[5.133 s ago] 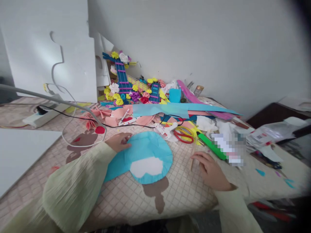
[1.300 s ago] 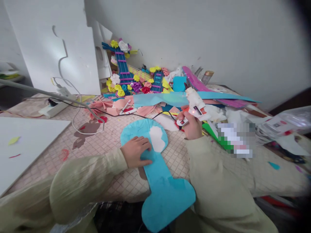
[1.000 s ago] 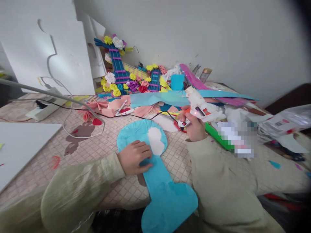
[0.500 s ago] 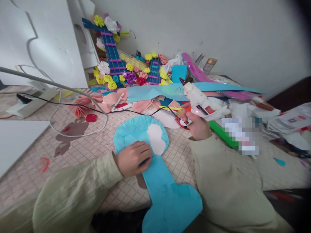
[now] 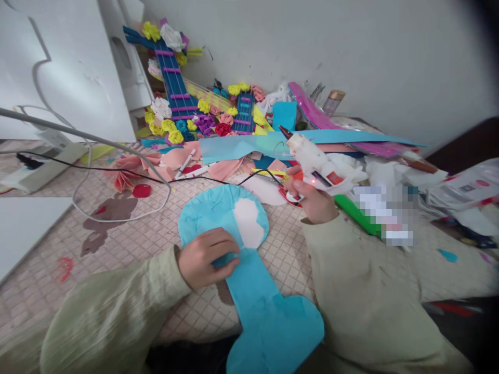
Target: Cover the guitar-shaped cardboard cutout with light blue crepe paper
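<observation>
My right hand [image 5: 315,201] is wrapped round the handle of a white glue gun [image 5: 317,158], held above the table. Its dark nozzle points up and to the left, and a small light glows on its side. Over the blue paper cutout [image 5: 259,278], my left hand [image 5: 210,257] rests with bent fingers, the thumb apart from them and blue paper showing in the gap. The cutout is guitar-shaped, with a round end that bears a white patch [image 5: 248,222]. Its wider lobed end reaches past the table's near edge.
Behind lie decorated paper guitars [image 5: 177,83], crepe flowers [image 5: 205,123] and a long blue paper strip [image 5: 241,148]. A black cord [image 5: 195,177] runs left to a power strip [image 5: 42,163]. A green object [image 5: 356,213] lies right, a white board [image 5: 29,223] left.
My left hand has loosened, its thumb drawing away from the fingers. The glue gun has tilted slightly, its nozzle now plainer to see. The whole view has shifted a little.
</observation>
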Available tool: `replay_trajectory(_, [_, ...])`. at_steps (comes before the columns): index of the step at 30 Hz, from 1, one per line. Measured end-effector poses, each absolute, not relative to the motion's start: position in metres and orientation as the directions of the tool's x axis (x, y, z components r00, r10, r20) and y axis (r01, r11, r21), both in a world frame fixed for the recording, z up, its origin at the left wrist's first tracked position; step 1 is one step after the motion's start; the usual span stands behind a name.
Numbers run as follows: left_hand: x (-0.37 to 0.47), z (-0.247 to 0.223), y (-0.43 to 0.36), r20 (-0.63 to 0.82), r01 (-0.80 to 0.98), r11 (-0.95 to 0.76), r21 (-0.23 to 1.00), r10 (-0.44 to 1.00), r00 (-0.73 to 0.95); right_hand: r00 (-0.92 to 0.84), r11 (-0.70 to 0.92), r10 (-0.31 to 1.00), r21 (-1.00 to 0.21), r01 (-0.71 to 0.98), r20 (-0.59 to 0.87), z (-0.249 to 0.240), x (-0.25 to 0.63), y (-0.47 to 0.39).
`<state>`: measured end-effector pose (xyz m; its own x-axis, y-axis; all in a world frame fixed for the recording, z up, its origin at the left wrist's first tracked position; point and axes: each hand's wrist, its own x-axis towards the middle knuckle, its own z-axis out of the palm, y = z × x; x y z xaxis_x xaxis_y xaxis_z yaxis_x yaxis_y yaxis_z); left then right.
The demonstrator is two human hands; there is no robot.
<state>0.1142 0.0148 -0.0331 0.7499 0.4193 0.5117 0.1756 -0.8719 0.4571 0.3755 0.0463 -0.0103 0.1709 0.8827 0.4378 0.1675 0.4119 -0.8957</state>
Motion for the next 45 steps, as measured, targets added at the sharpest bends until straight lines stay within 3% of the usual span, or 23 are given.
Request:
replay_trajectory(3, [0.110,-0.028,0.011,0.482,0.264,-0.793,0.549,0.559,0.675,0.083,0.445,0.866,-0.835,0.325,0.493,-0.009,0.376,0.041])
replay_trajectory(8, [0.099,-0.024,0.010,0.251,0.436,-0.538,0.721,0.790,0.559,-0.160,0.559,0.820,-0.710,0.427,0.549,-0.004,0.376,0.037])
replay_trajectory(12, [0.093,-0.023,0.011,0.109,0.496,-0.412,0.765,0.841,0.530,-0.386,0.684,0.729,-0.614,0.394,0.565,-0.001,0.374,0.038])
replay_trajectory(18, [0.090,-0.015,0.011,-0.050,0.554,-0.276,0.785,0.864,0.501,-0.529,0.743,0.654,-0.590,0.315,0.541,-0.002,0.373,0.036])
replay_trajectory(26, [0.082,-0.008,0.012,0.003,0.674,-0.396,0.624,0.863,0.505,-0.625,0.801,0.547,-0.566,0.197,0.557,-0.012,0.379,0.035])
replay_trajectory(32, [0.082,-0.002,0.009,-0.034,0.666,-0.353,0.657,0.869,0.494,-0.725,0.860,0.480,-0.428,0.277,0.495,-0.009,0.368,0.028])
replay_trajectory(45, [0.077,0.003,0.004,0.056,0.560,-0.377,0.738,0.860,0.507,-0.804,0.861,0.458,-0.412,0.297,0.379,-0.008,0.361,0.024])
